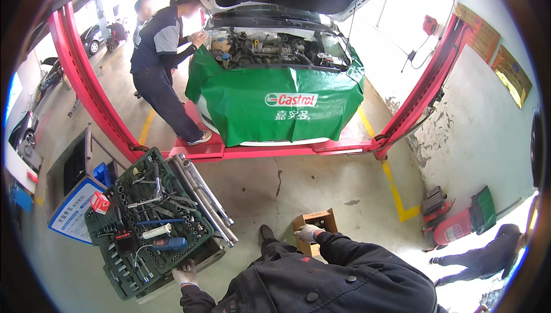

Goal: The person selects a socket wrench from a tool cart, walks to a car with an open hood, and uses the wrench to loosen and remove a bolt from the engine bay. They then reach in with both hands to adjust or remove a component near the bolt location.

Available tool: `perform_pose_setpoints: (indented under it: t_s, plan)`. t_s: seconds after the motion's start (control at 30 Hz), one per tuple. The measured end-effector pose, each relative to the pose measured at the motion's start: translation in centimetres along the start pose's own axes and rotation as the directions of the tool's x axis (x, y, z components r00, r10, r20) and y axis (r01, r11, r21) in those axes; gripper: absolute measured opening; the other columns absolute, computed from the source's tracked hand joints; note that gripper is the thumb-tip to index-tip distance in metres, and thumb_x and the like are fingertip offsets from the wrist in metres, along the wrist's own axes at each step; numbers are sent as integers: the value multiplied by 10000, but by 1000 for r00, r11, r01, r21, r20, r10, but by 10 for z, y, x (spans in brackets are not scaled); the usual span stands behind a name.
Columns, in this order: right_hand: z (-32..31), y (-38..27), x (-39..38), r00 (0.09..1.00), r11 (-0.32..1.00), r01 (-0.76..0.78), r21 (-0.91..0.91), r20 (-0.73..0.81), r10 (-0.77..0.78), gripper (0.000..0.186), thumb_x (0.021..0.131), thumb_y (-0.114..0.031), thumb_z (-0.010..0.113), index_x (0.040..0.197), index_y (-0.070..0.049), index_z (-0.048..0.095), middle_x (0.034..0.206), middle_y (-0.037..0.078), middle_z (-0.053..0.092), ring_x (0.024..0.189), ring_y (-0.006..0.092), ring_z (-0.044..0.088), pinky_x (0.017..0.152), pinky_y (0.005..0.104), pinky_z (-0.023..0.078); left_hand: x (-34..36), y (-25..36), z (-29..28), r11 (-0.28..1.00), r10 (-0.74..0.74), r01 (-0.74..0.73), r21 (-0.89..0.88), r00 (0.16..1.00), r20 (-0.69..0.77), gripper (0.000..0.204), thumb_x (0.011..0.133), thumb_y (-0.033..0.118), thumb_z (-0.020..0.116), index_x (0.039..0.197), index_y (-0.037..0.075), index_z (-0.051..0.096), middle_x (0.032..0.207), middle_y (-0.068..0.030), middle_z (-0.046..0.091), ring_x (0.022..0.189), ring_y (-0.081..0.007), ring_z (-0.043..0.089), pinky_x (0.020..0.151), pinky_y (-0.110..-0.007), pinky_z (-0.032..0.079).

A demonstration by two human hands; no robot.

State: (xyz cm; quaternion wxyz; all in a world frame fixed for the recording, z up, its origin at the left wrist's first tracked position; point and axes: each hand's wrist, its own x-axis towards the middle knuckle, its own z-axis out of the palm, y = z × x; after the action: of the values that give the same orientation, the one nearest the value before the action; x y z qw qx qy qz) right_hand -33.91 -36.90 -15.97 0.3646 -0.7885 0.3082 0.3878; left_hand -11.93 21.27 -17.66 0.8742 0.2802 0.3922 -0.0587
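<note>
left hand (185, 274), white work glove, lower left of centre of the frame. it rests on the near edge of the green tool tray (150, 221), fingers curled over the rim; whether they grip or only lean i cannot tell. the tray lies open on a low cart and is crowded with sockets, wrenches, a blue-handled tool (170, 243) and a white tube (156, 232).

right hand (307, 232), also gloved, bottom centre, on the small open cardboard box (314, 230) standing on the concrete floor (321, 184). fingers together over the box's left rim, seemingly clamped on the flap; the fingertips are hidden inside. dark items sit in the box, too small to make out.

upper centre: white car (275, 43), hood up, green cover (275, 103) draped over its front, standing between red lift posts (86, 83). another person (163, 60) leans into the engine bay from the left. a third person's legs show at lower right, near a red machine (456, 224).

risks, as i judge them: both arms are spread wide from a low crouch, so weight put on the tray rim could tip it or roll the cart and spill loose sockets. the box is light and open; a pull on one flap could tear it or topple it, scattering what it holds.
</note>
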Motion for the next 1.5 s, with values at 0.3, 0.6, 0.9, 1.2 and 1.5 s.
perform_pose_setpoints:
  t_s: [0.3,0.6,0.9,1.2,1.5]
  plan:
    - [15,13,32,1000,997,26,-78,-11,-27,680,1092,-602,505,1524,-104,671,1569,186,646,1460,376,603,1211,469,478,-24,8,-11,982,-173,173,77,985,-11,487,1109,471,532,1131,-14,566,1081,-147,617,1008,-308,630,981,-512,595]
    - [31,67,44,999,963,51,-266,25,-46,613,1142,-533,458,1515,-96,669,1473,198,709,1367,374,674,1151,472,522,-75,4,-48,919,-247,263,295,965,-91,514,1154,501,416,1084,35,622,1076,-109,773,1023,-309,731,876,-470,621]
    - [45,46,67,985,936,169,-309,21,-171,416,1117,-405,592,1365,-88,697,1213,96,767,1182,265,751,982,398,594,-86,0,-83,885,-310,330,329,944,-113,456,1158,469,404,1152,46,574,1062,-124,786,915,-302,760,759,-467,615]
    - [18,-21,-7,1000,998,-10,-59,3,10,586,1099,-536,559,1413,-76,741,1346,130,789,1261,317,735,1086,418,552,-97,-6,-101,874,-318,353,333,935,-157,537,1171,490,379,1172,18,635,1049,-123,789,900,-293,738,760,-455,601]
    - [28,5,5,979,947,192,-259,-11,-202,599,1085,-559,587,1370,-60,756,1222,131,819,1104,285,783,976,413,598,-106,-9,-102,871,-275,321,372,946,-171,581,1181,502,358,1190,1,652,1045,-100,782,920,-286,727,780,-462,597]
